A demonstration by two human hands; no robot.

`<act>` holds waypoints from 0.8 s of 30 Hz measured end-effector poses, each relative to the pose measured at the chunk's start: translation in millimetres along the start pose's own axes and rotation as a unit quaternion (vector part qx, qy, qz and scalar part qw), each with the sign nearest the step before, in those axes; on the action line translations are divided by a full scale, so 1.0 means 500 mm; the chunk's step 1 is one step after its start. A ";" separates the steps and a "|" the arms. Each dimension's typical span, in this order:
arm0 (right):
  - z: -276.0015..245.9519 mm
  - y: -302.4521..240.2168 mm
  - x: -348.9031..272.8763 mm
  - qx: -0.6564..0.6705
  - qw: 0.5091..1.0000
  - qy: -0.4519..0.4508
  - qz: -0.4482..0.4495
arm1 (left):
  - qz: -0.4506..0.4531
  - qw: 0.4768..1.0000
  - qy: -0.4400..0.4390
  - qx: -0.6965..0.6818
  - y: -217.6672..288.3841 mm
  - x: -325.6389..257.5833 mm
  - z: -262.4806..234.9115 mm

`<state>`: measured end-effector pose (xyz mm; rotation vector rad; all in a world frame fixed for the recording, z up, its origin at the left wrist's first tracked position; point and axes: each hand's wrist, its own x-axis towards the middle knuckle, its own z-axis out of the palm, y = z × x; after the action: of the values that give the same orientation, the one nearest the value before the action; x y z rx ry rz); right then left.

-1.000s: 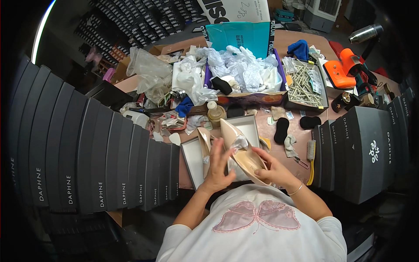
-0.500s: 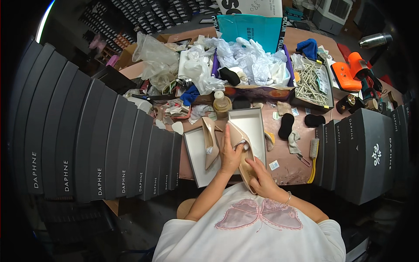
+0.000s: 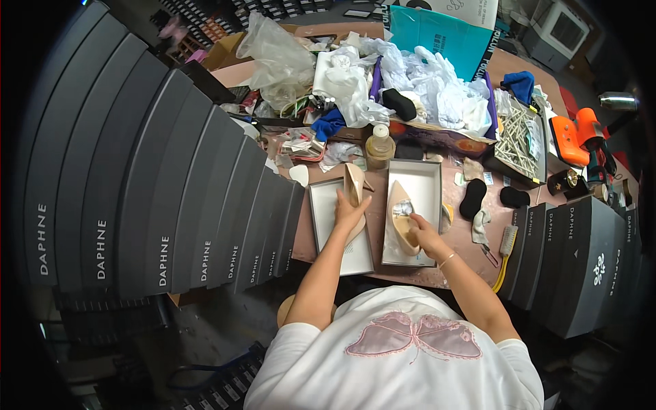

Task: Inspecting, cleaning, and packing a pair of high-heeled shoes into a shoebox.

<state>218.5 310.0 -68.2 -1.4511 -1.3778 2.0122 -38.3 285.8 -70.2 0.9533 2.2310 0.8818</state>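
Since half a second ago, the beige pump that both hands were holding has gone down to the right-hand box (image 3: 428, 181), and the left hand (image 3: 351, 212) has left it for the other shoe. Now the right hand (image 3: 429, 242) grips the right-hand pump (image 3: 402, 227) near its heel end, toe pointing away from the person, crumpled paper (image 3: 403, 207) inside — the shoe lies within the box's outline. Left fingers and thumb clasp the left-hand pump (image 3: 354, 183) from both sides; it is over the shallow tray (image 3: 324, 213), though whether it is raised or resting I cannot tell. Just beyond, a bottle (image 3: 380, 149) stands on the bench (image 3: 456, 256) — and tall rows of dark grey shoeboxes (image 3: 140, 198) rise at the left.
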 end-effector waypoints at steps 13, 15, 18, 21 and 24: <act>-0.042 -0.250 -0.160 -0.180 0.952 -0.178 -0.174 | 0.612 0.743 -0.123 0.242 0.241 -0.133 -0.145; -0.051 -0.243 -0.187 0.062 0.990 -0.093 -0.084 | 0.590 0.780 -0.025 0.207 0.276 -0.138 -0.110; -0.092 -0.188 -0.219 0.123 0.977 0.028 -0.173 | 0.180 0.926 -0.200 -0.264 0.215 -0.179 -0.032; -0.089 -0.127 -0.262 -0.037 0.954 0.175 -0.241 | -0.107 0.843 -0.334 -0.408 0.122 -0.214 0.067; -0.071 -0.082 -0.273 -0.076 0.929 0.232 -0.279 | -0.183 0.885 -0.271 -0.332 0.112 -0.222 0.135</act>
<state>297.9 253.4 41.3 -1.2832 -1.5240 1.1474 97.4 253.9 -46.2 0.3623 1.4001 0.9548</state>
